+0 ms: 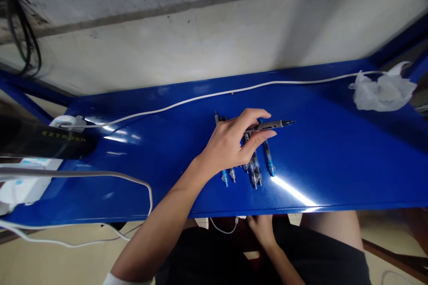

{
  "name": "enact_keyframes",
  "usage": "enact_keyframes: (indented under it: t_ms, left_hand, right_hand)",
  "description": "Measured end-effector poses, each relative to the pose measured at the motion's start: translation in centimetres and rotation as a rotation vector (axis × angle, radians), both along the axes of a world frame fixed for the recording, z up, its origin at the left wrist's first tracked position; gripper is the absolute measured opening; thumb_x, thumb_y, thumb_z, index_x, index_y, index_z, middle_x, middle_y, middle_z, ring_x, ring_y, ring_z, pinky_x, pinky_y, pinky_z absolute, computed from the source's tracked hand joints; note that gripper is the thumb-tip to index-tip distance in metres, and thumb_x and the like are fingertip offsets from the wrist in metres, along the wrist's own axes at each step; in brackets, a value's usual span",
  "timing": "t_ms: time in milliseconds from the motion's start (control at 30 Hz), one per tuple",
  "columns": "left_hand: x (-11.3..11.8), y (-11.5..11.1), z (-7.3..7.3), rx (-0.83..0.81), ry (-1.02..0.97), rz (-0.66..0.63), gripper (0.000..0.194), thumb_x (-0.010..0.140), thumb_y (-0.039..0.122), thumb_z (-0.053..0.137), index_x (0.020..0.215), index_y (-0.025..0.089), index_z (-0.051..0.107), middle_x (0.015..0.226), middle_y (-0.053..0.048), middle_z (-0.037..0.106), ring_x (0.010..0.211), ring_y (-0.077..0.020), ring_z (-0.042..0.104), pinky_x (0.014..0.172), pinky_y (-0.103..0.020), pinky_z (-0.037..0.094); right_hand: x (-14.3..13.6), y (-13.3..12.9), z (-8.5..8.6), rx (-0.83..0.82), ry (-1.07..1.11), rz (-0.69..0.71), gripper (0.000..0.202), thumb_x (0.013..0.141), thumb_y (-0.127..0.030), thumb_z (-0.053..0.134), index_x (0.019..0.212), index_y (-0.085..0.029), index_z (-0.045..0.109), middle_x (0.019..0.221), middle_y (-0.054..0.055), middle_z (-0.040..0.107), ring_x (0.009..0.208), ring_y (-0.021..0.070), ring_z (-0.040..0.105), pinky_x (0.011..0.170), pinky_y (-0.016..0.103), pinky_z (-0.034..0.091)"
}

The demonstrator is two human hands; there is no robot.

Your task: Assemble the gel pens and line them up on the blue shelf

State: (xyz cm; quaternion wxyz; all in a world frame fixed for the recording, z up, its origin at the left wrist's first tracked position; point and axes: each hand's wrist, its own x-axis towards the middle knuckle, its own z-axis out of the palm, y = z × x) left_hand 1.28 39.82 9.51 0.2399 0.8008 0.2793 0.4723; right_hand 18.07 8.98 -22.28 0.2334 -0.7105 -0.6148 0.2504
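Observation:
My left hand (230, 140) reaches over the blue table with thumb and index finger closed round a grey pen (276, 124). The pen lies nearly level, its dark tip pointing right. Beneath and around this hand are several clear-barrelled pens on the tabletop, partly covered by my fingers and palm. One pen with a blue end (269, 160) lies to the right of the group; another blue-ended pen (224, 178) shows at the left. Below the table's front edge, over my lap, is my right hand (262, 228). The table edge hides its fingers.
A white cable (207, 95) runs along the back of the blue table (334, 151). At the right end sits a crumpled plastic bag (384, 91). A black cylinder (43, 138) with lettering and white power strips (30, 185) crowd the left. Another cable (117, 174) loops over the front edge.

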Motion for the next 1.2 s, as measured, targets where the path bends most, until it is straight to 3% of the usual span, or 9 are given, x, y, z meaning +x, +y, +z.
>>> enact_keyframes:
  t_ms: [167,333,467,600,767,867,967,1100,1200]
  left_hand:
    - [-0.3,0.5,-0.2,0.006,-0.003,0.055,0.013,0.112,0.036,0.062,0.111,0.023,0.059,0.076,0.004,0.069,0.057,-0.0104,0.063,0.053,-0.025,0.046]
    - [-0.6,0.8,0.2,-0.039,-0.018,0.035,0.019,0.118,0.034,0.047,0.11,0.023,0.062,0.079,0.001,0.07,0.055,-0.0099,0.058,0.055,-0.027,0.047]
    - [-0.5,0.8,0.2,-0.09,-0.052,0.057,0.023,0.112,0.042,0.063,0.124,0.024,0.058,0.074,0.005,0.064,0.054,-0.0107,0.055,0.053,-0.027,0.045]
    - [-0.4,0.9,-0.1,-0.088,-0.083,0.077,0.018,0.111,0.04,0.064,0.106,0.024,0.056,0.07,0.006,0.06,0.051,-0.0093,0.051,0.05,-0.026,0.039]
    - [-0.6,1.1,-0.1,-0.07,-0.071,0.058,0.021,0.117,0.035,0.05,0.103,0.024,0.061,0.075,0.002,0.063,0.059,-0.0114,0.057,0.058,-0.028,0.045]
    - [-0.6,1.2,-0.1,-0.101,-0.085,0.067,0.018,0.111,0.041,0.064,0.117,0.025,0.06,0.072,0.006,0.059,0.056,-0.0112,0.053,0.055,-0.028,0.043]
    - [-0.5,1.2,-0.2,-0.107,-0.116,0.088,0.024,0.105,0.042,0.074,0.109,0.025,0.057,0.071,0.007,0.057,0.054,-0.0098,0.05,0.052,-0.027,0.04]
    - [-0.6,1.2,-0.2,-0.077,-0.091,0.096,0.023,0.114,0.039,0.058,0.096,0.025,0.057,0.07,0.005,0.058,0.056,-0.0115,0.055,0.055,-0.029,0.044]
    - [-0.7,1.2,0.0,-0.081,-0.057,0.095,0.023,0.117,0.04,0.049,0.104,0.024,0.061,0.077,0.001,0.065,0.063,-0.0134,0.062,0.06,-0.03,0.049]
  right_hand:
    - [0.1,0.0,-0.2,-0.033,-0.002,0.035,0.035,0.1,-0.039,0.053,0.109,-0.02,0.081,0.116,0.017,0.082,0.113,0.0429,0.073,0.099,0.058,0.055]
    - [0.0,0.2,0.1,-0.028,-0.014,0.037,0.033,0.1,-0.043,0.058,0.112,-0.022,0.081,0.116,0.016,0.082,0.114,0.044,0.072,0.101,0.061,0.054]
    - [0.1,0.0,-0.3,0.02,-0.019,0.03,0.036,0.105,-0.043,0.052,0.119,-0.021,0.077,0.122,0.017,0.08,0.119,0.0429,0.071,0.104,0.062,0.052]
    - [0.2,-0.1,-0.7,0.059,-0.022,0.037,0.045,0.109,-0.052,0.052,0.131,-0.019,0.072,0.13,0.019,0.076,0.125,0.0441,0.067,0.106,0.065,0.05]
    - [0.2,0.0,-0.9,0.102,-0.014,0.042,0.046,0.11,-0.053,0.053,0.14,-0.021,0.067,0.136,0.019,0.074,0.129,0.0443,0.065,0.107,0.065,0.049]
    - [0.3,-0.1,-0.9,0.127,-0.016,0.041,0.043,0.113,-0.048,0.048,0.141,-0.022,0.066,0.136,0.018,0.073,0.128,0.043,0.065,0.106,0.065,0.05]
    - [0.2,0.0,-0.8,0.121,-0.028,0.035,0.046,0.112,-0.05,0.049,0.145,-0.021,0.064,0.138,0.019,0.072,0.13,0.0432,0.064,0.106,0.064,0.051]
    - [0.2,0.1,-0.6,0.11,-0.029,0.043,0.048,0.11,-0.054,0.054,0.143,-0.021,0.065,0.137,0.019,0.073,0.128,0.0437,0.065,0.106,0.064,0.051]
    - [0.2,0.1,-0.7,0.103,-0.025,0.031,0.046,0.112,-0.051,0.048,0.142,-0.021,0.066,0.137,0.019,0.073,0.128,0.0439,0.065,0.106,0.066,0.051]
